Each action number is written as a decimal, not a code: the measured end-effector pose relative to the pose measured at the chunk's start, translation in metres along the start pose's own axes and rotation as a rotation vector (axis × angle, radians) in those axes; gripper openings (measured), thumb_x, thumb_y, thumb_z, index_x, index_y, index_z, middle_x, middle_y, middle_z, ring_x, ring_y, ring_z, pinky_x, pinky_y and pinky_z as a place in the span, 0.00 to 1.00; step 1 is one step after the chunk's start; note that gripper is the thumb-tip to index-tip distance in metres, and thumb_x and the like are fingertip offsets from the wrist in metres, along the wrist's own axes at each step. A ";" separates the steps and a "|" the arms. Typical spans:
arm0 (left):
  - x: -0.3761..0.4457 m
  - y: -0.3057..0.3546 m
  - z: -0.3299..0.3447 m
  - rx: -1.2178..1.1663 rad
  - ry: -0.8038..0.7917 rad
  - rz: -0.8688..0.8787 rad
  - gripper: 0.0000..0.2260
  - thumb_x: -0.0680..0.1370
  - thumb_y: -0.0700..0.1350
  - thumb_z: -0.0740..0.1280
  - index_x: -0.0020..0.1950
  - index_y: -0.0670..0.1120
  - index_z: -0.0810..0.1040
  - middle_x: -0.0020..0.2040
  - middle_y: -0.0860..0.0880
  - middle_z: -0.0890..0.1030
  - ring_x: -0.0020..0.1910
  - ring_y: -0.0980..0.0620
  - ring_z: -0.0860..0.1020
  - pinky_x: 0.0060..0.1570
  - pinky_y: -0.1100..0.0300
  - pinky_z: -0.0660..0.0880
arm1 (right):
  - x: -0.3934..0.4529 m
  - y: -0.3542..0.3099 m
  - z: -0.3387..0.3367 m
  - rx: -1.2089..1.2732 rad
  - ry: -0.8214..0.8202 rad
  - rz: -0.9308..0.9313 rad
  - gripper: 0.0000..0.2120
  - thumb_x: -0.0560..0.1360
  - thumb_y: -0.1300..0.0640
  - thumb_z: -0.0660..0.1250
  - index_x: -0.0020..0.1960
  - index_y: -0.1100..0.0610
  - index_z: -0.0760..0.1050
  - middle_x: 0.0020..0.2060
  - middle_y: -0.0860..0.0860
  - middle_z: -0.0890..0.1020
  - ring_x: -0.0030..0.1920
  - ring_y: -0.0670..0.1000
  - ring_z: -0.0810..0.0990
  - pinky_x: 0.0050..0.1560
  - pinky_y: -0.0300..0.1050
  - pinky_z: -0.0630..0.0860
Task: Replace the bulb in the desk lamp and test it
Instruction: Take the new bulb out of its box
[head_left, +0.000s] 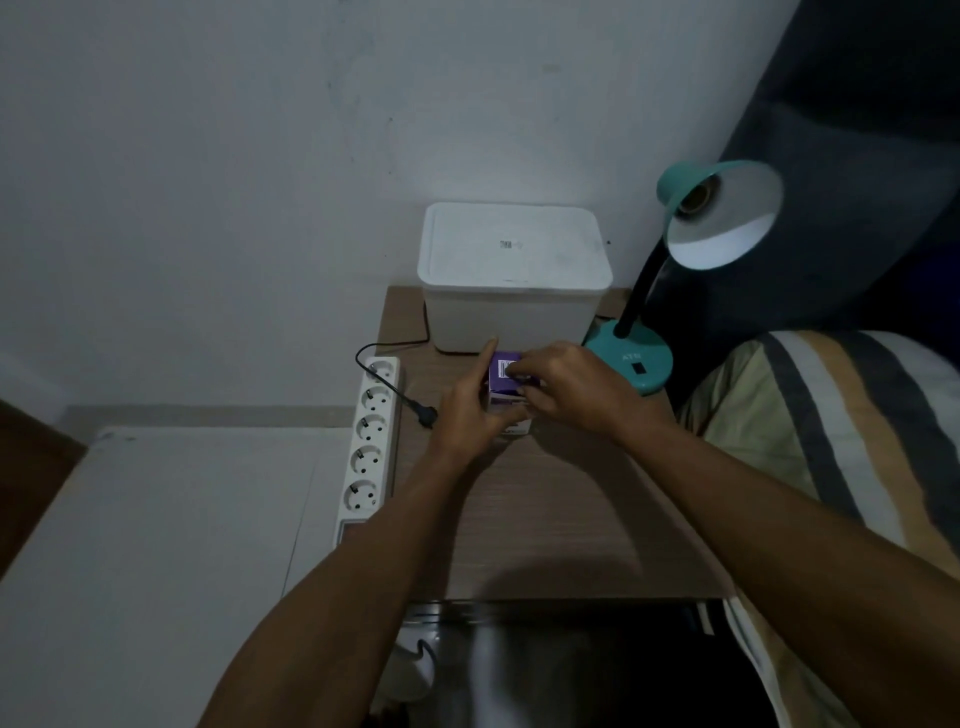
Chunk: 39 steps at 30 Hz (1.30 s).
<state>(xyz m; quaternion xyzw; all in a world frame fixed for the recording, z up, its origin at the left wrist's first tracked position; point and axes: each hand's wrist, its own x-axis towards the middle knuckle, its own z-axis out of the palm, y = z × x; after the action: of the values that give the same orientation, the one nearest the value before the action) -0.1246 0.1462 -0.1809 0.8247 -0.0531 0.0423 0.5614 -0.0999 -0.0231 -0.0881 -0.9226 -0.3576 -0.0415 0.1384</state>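
A teal desk lamp stands at the table's far right; its shade faces me and the socket inside holds no bulb. A small purple and white bulb box stands on the wooden table in front of the lamp's base. My left hand grips the box's left side, index finger raised along it. My right hand pinches the box's top at the barcode flap. The lamp's black plug lies loose on the table, not in any socket.
A white power strip with several sockets lies along the table's left edge. A white lidded container stands at the back against the wall. A striped pillow lies right of the table. A white surface sits lower left.
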 end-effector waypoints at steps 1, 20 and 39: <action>0.000 0.000 0.000 0.000 0.006 -0.004 0.47 0.72 0.48 0.81 0.85 0.50 0.58 0.67 0.45 0.82 0.61 0.52 0.83 0.62 0.47 0.82 | -0.002 0.000 0.000 -0.006 0.013 -0.021 0.13 0.76 0.58 0.70 0.59 0.59 0.81 0.50 0.56 0.85 0.48 0.56 0.82 0.47 0.46 0.76; -0.003 -0.004 0.002 0.231 -0.003 0.036 0.45 0.76 0.52 0.77 0.85 0.62 0.51 0.77 0.46 0.71 0.68 0.57 0.72 0.68 0.49 0.77 | 0.024 -0.018 -0.001 0.570 0.501 0.707 0.04 0.77 0.54 0.71 0.48 0.53 0.77 0.42 0.46 0.81 0.42 0.44 0.79 0.38 0.33 0.72; -0.001 -0.002 -0.002 0.163 0.004 0.009 0.49 0.74 0.47 0.81 0.85 0.61 0.53 0.72 0.46 0.78 0.66 0.51 0.80 0.64 0.48 0.80 | 0.024 -0.018 0.013 0.088 0.054 0.356 0.08 0.77 0.55 0.69 0.54 0.49 0.84 0.43 0.52 0.86 0.42 0.52 0.84 0.41 0.47 0.79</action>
<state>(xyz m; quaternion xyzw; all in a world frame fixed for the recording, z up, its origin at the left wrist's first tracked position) -0.1250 0.1493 -0.1823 0.8674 -0.0524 0.0506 0.4922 -0.0944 0.0090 -0.0925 -0.9630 -0.1861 -0.0255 0.1933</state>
